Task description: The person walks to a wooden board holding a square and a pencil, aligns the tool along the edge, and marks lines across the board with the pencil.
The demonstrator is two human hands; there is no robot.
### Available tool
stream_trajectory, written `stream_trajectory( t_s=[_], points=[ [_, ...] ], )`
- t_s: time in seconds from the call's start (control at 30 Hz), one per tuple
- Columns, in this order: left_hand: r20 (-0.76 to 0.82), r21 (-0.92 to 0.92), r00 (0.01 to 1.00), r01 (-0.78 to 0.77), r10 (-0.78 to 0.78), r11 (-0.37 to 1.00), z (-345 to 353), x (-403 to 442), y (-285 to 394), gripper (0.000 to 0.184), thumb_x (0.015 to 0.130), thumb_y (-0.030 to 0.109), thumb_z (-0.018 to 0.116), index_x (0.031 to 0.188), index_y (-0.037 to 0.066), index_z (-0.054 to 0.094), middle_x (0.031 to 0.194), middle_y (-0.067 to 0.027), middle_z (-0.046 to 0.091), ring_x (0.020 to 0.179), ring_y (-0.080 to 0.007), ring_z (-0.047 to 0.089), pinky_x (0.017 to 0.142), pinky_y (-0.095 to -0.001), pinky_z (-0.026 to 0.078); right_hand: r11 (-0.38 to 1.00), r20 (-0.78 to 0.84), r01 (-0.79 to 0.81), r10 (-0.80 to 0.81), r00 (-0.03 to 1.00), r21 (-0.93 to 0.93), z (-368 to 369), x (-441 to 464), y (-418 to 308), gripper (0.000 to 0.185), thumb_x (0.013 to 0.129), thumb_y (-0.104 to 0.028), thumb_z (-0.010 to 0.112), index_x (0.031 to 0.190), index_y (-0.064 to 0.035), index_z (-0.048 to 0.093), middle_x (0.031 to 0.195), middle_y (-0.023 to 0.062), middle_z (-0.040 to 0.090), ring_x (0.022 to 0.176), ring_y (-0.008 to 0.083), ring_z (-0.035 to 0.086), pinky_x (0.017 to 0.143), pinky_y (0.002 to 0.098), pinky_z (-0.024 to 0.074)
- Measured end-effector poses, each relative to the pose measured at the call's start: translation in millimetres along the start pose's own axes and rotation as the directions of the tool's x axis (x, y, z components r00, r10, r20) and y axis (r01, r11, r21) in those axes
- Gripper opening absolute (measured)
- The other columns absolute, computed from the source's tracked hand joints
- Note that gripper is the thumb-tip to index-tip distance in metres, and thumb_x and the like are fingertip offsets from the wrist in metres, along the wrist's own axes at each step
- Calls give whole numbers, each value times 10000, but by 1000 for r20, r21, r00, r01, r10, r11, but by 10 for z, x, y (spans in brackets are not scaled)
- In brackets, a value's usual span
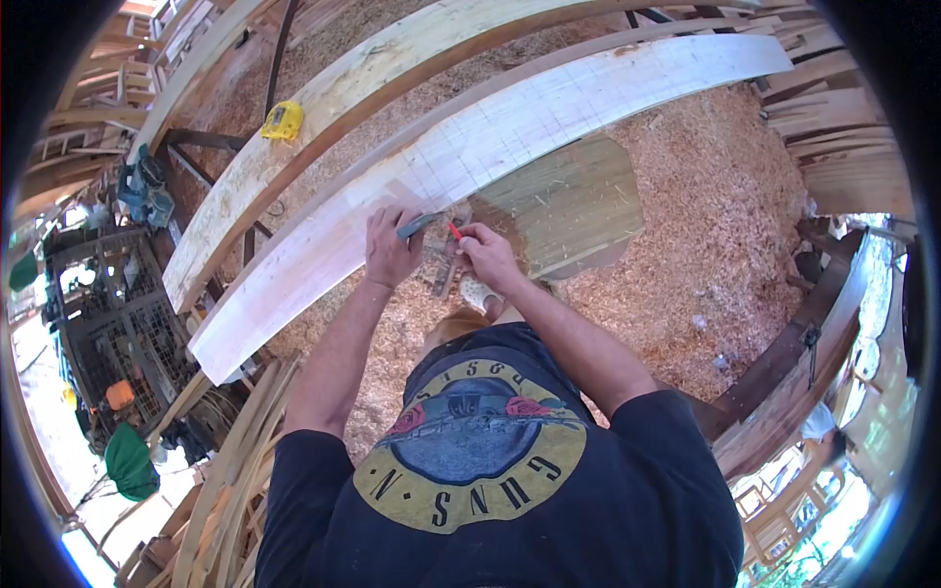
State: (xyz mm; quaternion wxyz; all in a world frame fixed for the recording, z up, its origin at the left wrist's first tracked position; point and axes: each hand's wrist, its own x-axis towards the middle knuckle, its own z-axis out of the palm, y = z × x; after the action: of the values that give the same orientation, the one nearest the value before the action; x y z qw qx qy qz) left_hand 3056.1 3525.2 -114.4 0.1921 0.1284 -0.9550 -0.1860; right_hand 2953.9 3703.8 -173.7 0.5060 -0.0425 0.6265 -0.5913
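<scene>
My left hand [394, 245] is closed around a slim grey-blue tool [420, 224] that looks like a knife; its exact kind is hard to make out. In my right hand [490, 259], the fingers pinch a thin red pencil [454, 231], its end pointing toward the tool. Both hands are close together at the near edge of a long, pale curved plank [323, 227]. Pencil lines cross the plank's face. The left knuckles overlap the plank's edge, though whether they touch it is unclear.
A yellow tape measure [282, 121] rests on a second curved beam [227, 196] behind the plank. Wood shavings [716, 225] cover the floor, around a greenish board [578, 201]. Thin strips [230, 470] lie at lower left, near a dark wire crate [113, 284].
</scene>
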Motion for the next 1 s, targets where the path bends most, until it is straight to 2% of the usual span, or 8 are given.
stream_trajectory(
  t_s=[0.13, 0.23, 0.63, 0.7, 0.77, 0.83, 0.93, 1.0],
  points=[
    [-4, 9, 1000, -11, 11, 1000, 44, -25, -56, 175, 863, 171, 749, 1026, 134, 696, 951, -91, 634, 884, -337, 603, 762, -472, 436, 999, 8, 31, -31, 999, -26, -19, 73, 87, 265, 1011, -107, 542, 1240, -12, 636, 981, 48, 732, 693, 70, 599, 624, 233, 511],
    [-6, 9, 1000, -10, 10, 1000, 25, -10, -28, 176, 865, 172, 748, 1029, 135, 696, 949, -90, 635, 880, -337, 603, 760, -472, 437, 998, -15, 36, -36, 999, 41, -23, 140, 177, 309, 967, -146, 577, 1209, 5, 696, 958, 79, 758, 800, 117, 686, 735, 299, 568],
    [-6, 3, 1000, -7, 7, 1000, 25, -10, -33, 216, 851, 151, 751, 1056, 129, 686, 961, -97, 638, 904, -343, 607, 778, -477, 446, 996, -52, 85, -86, 995, -36, -13, 587, 556, 314, 997, -110, 579, 1262, 28, 675, 1031, 85, 736, 839, 116, 674, 690, 254, 520],
    [-5, 5, 1000, -10, 10, 1000, 17, -6, -16, 223, 847, 144, 751, 1060, 128, 685, 961, -100, 638, 909, -345, 607, 782, -477, 447, 942, 10, 282, -285, 959, -182, -106, 729, 830, 313, 995, -119, 583, 1252, 23, 690, 998, 73, 734, 840, 118, 679, 687, 255, 519],
    [-10, -10, 1000, -1, 1, 1000, 43, -22, -41, 219, 848, 143, 750, 1058, 132, 688, 962, -97, 639, 909, -346, 606, 781, -477, 446, 949, -1, 259, -263, 965, -180, -133, 664, 729, 316, 992, -136, 592, 1247, 14, 702, 968, 57, 731, 828, 116, 675, 682, 255, 517],
    [-13, -17, 1000, 0, 0, 1000, 53, -24, -52, 217, 847, 141, 751, 1056, 136, 690, 962, -95, 639, 909, -346, 606, 780, -477, 444, 1000, -76, 19, -21, 997, -16, -148, 523, 498, 322, 989, -158, 606, 1247, 2, 712, 942, 37, 726, 801, 109, 661, 674, 254, 512],
    [-11, -16, 1000, -1, 1, 1000, 46, -24, -47, 217, 846, 140, 752, 1054, 140, 692, 961, -94, 639, 907, -344, 606, 777, -476, 441, 998, -59, -11, 8, 998, -54, -117, 173, -45, 326, 984, -199, 643, 1238, -12, 726, 907, 7, 712, 746, 82, 612, 646, 246, 488],
    [-11, -16, 1000, 0, 0, 1000, 49, -27, -48, 216, 847, 139, 752, 1055, 141, 692, 960, -92, 638, 906, -342, 606, 777, -475, 440, 996, -66, 27, -33, 997, -85, -134, 256, 107, 360, 963, -264, 676, 1220, -20, 739, 943, 24, 737, 817, 103, 645, 727, 273, 524]
  ],
)
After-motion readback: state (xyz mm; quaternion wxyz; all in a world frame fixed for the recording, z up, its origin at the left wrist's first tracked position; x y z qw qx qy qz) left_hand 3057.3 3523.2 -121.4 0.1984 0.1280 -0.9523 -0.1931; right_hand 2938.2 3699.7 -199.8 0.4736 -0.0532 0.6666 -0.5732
